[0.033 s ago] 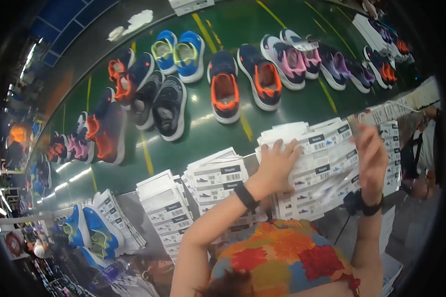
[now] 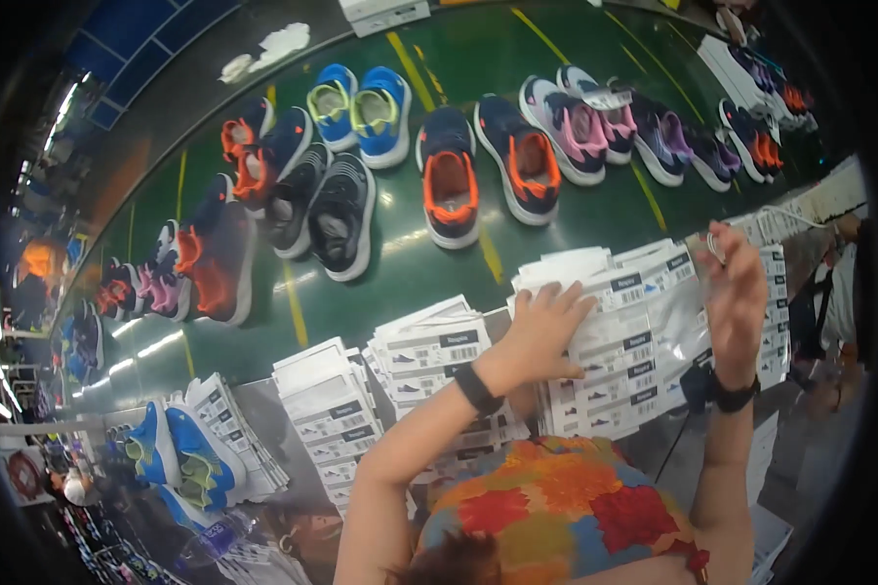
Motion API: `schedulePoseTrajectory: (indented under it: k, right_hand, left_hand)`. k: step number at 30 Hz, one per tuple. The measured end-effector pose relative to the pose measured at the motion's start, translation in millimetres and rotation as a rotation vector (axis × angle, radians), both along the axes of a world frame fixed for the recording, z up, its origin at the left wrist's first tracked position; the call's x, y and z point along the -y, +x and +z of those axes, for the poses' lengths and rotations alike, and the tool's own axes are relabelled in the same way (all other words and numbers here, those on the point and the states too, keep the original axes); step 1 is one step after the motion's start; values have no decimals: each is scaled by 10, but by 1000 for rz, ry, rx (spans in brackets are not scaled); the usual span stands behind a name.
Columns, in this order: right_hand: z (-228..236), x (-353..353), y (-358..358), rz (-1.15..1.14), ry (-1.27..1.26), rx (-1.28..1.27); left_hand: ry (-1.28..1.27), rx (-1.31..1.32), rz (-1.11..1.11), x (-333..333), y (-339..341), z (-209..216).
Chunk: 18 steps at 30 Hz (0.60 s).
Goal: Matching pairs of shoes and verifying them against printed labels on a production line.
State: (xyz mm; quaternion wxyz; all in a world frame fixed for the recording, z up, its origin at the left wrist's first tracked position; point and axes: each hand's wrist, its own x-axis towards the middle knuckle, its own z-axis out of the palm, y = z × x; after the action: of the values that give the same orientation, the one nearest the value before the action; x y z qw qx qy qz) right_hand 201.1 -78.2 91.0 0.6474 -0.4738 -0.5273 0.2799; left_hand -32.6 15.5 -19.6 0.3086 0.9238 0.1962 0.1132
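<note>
One left hand (image 2: 541, 330) splays over white printed sheets (image 2: 617, 346), fingers wide, seemingly steadying them; beside it, the right hand (image 2: 737, 300) hangs half-curled, its hold unclear. Parting sheets would want a light pinch.

printed sheets (image 2: 610, 375) — smooth paper | green worktop (image 2: 234, 343) — glossy, smooth

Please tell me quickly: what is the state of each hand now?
Left hand: open, fingers spread on the overlapping white rectangular printed papers.
Right hand: loosely open, fingers slightly curled, nothing visibly held.
</note>
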Motion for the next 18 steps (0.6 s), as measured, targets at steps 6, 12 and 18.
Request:
schedulePoseTrajectory:
  k: [6,12,18]
  right_hand:
    - [-594,-1456,330,21,-257,-320]
    - [-1500,-2355,417,-219,-461,176]
    - [-1212,-2355,374,-619,-346,934]
  left_hand:
    - [398,206,600,-1046,-1412,76]
    - [324,-536,1277,-2028,-3696,2]
    - [146,-488,1087,-2483,-4288,29]
